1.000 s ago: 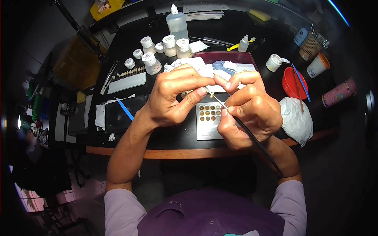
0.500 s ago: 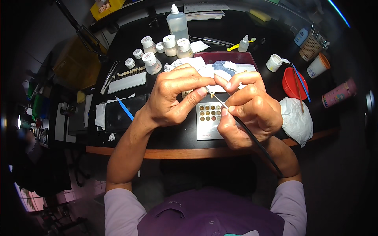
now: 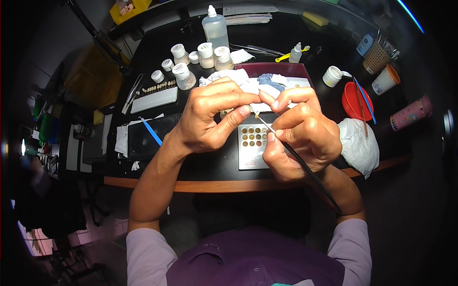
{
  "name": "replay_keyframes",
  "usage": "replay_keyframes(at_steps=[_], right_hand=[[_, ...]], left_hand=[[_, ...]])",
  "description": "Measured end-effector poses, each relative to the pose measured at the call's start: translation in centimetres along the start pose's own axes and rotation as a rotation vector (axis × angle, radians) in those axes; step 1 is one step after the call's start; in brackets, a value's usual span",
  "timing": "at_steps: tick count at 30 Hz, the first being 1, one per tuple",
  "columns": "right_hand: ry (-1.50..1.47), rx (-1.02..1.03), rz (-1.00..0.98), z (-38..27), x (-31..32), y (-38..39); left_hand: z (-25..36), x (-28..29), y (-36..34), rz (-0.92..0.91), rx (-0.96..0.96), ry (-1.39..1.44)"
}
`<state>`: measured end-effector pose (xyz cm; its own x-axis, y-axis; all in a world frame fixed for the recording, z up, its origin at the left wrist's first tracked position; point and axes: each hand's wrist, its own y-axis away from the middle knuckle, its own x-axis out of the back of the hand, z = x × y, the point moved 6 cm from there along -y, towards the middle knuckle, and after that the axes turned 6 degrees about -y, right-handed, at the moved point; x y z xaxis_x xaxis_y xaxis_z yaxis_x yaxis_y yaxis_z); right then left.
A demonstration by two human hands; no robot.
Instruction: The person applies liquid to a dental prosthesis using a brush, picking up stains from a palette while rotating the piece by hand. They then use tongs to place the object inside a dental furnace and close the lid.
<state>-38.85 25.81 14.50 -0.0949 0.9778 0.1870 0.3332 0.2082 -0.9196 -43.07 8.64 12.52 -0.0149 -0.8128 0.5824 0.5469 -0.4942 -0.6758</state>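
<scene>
My right hand (image 3: 305, 131) grips a thin brush (image 3: 305, 164) with a black handle, slanting up and left. Its fine tip meets a tiny yellowish piece (image 3: 257, 116) beside my left fingertips. Thumb and forefinger of my left hand (image 3: 210, 112) are pinched together there; what they hold is too small to make out. The index fingers of both hands come close together above the tip. Below the hands lies a pale palette (image 3: 253, 159) with rows of round brown and greyish wells, partly covered by my right hand.
Several white-lidded jars (image 3: 182, 76) and a squeeze bottle (image 3: 215, 31) stand at the back left, near a tooth shade guide (image 3: 155, 98). To the right are a red bowl (image 3: 353, 105), a crumpled white bag (image 3: 359, 150) and a pink tumbler (image 3: 411, 112). A wooden edge (image 3: 214, 186) borders the desk.
The brush tip has shifted very slightly by the small piece, with my right fingers moving a little. My left hand stays in place.
</scene>
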Motion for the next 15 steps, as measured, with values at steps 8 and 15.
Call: replay_keyframes(at_steps=[8,15], right_hand=[[-0.008,-0.003,0.016,0.07,-0.05,-0.06],[-0.005,-0.002,0.007,0.06,-0.04,0.00]], left_hand=[[0.05,0.11,-0.11,0.004,-0.017,-0.010],[0.05,0.00,-0.05,-0.002,-0.004,-0.003]])
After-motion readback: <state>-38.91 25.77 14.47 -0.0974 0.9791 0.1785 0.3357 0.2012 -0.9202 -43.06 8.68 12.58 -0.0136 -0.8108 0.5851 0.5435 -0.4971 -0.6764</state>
